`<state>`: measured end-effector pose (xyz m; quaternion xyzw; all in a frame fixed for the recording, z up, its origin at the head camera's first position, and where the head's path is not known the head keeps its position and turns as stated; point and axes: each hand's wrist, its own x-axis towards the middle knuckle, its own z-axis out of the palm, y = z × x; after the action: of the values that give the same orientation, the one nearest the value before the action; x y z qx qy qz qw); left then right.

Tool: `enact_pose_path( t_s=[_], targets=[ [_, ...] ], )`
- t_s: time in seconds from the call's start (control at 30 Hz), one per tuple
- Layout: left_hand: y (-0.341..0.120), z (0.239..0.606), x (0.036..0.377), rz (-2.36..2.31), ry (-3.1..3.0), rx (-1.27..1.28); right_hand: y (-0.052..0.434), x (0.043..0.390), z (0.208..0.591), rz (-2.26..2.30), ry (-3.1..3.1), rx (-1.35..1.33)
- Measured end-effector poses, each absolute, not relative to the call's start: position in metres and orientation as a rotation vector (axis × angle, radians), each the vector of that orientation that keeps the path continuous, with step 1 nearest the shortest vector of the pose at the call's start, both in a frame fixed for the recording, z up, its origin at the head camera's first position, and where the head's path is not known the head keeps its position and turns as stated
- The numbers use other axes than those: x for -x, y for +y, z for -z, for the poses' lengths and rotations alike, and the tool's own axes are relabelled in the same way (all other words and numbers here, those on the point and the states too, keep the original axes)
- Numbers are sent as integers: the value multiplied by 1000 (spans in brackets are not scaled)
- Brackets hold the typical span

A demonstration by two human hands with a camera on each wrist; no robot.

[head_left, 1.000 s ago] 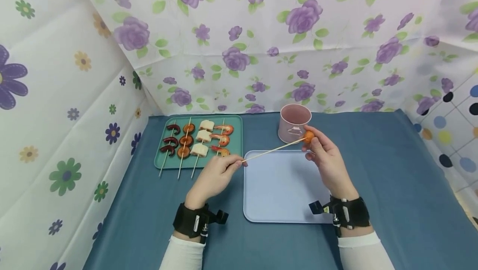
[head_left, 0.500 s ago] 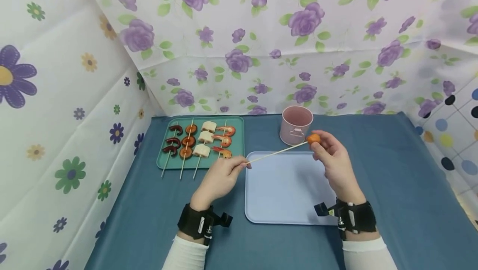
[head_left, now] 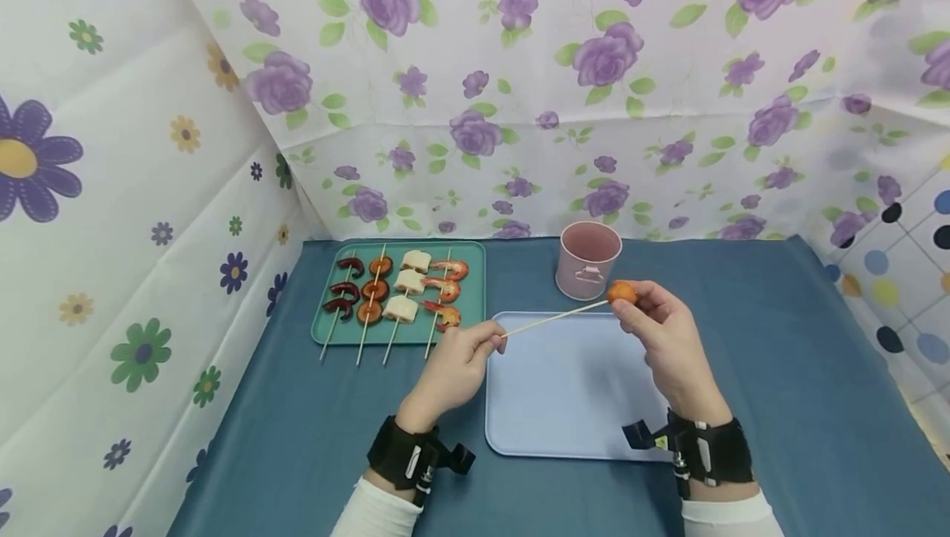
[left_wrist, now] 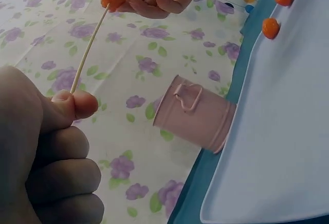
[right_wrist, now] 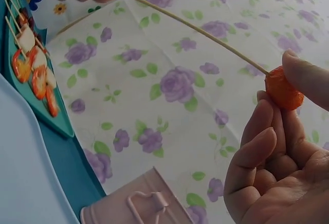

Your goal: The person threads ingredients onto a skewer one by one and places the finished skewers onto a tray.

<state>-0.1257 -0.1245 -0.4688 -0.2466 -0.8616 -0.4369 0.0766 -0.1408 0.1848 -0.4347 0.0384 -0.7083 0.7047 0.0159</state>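
- Left hand (head_left: 453,368): thumb and curled forefinger pinch the near end of a thin, straight wooden skewer (head_left: 555,318), just off the left edge of the pale blue tray (head_left: 564,388).
- Right hand (head_left: 664,335): fingertips pinch a small, round orange ball (head_left: 622,292) at the skewer's far tip, above the tray's far right corner.
- Pale blue tray: smooth, rounded rectangle; two more orange balls (left_wrist: 271,27) lie on it.
- Pink cup (head_left: 589,259): ribbed metal-look cylinder, just beyond the tray.
- Green tray (head_left: 475,289): left of the pale tray, holding four loaded skewers.
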Motion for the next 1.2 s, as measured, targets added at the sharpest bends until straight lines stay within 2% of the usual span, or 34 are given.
enact_pose_path(
  t_s=[0.43,0.87,1.2],
  targets=[
    [-128,477,119,1424,-2520,690,156,133,437,-2248,-2081,-172],
    [-120,469,120,1492,-2566,865,162,132,433,-2202,-2050,-493],
    [-99,478,124,1600,-2476,956,156,135,430,-2130,-1970,-511]
  ],
)
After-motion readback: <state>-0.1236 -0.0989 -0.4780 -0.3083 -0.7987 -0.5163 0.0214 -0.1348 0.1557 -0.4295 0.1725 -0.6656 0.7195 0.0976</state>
